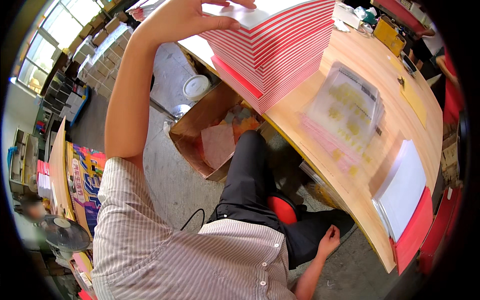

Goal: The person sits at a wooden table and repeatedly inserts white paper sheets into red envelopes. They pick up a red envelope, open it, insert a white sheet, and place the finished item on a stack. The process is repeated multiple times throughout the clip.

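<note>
My left hand [200,20] reaches to a tall stack of red-and-white layered booklets [292,47] at the table's far left edge. Its thumb lies along the top edge and the other fingers stretch over the white top, partly cut off by the frame. That hand is open and does not visibly grip a sheet. Low at the right, my right hand [328,243] rests by my dark-trousered thigh, fingers loosely bent and slightly apart, with nothing visible in it. Clear plastic sleeves with yellow and pink print [345,107] lie fanned on the table between the two.
On the wooden table [400,130], white sheets [402,187] lie on a red folder [417,227] overhanging the near edge. A yellow box [390,36] stands at the back. Under the edge sits a cardboard box [192,157] of paper scraps, near a white lidded bucket [197,87].
</note>
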`<state>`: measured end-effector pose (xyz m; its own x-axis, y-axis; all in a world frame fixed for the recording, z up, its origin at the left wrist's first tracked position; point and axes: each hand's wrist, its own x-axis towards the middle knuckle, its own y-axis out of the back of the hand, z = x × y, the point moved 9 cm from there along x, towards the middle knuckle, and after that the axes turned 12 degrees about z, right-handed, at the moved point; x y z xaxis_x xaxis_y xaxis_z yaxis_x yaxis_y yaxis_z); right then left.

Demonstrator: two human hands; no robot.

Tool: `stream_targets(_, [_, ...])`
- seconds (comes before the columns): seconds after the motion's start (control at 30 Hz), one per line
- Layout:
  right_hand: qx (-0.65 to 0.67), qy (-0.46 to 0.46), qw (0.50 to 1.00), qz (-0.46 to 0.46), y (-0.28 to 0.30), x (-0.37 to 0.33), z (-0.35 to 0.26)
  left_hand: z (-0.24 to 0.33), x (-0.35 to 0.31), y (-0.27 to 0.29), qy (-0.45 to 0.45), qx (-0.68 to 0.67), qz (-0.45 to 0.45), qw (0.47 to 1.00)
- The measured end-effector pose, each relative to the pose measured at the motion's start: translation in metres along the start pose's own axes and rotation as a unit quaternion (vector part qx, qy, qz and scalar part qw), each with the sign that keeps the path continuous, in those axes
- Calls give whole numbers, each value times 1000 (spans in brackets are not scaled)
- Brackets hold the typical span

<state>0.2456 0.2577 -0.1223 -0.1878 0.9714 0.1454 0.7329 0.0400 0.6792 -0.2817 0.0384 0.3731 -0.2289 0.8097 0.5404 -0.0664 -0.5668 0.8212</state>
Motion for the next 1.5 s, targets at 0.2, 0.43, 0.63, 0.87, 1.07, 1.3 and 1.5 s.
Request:
stream_targets(0.2, [9, 15, 1000, 14, 0, -1, 4, -7, 1, 0, 17, 13, -4, 1000])
stream_targets(0.43, [-12, 0, 1000, -11, -3, 2, 6, -16, 1, -2, 35, -8, -3, 999])
stream_targets(0.63, [1, 24, 1000, 6, 0, 1, -9, -17, 2, -1, 17, -22, -5, 1000])
stream_targets(0.87, [3, 27, 1000, 5, 0, 0, -4, -17, 1, 3, 10, 2, 39, 999])
stream_targets(1.07, [9, -1, 1000, 3, -2, 0, 6, -19, -11, 2, 47, 82, 125, 988])
stream_targets(1.3, [21, -1, 1000, 14, 2, 0, 0, -16, -3, 2, 11, 61, 89, 994])
stream_targets(1.5, [21, 9, 999, 32, 5, -3, -5, -45, 10, -11, 17, 135, 89, 987])
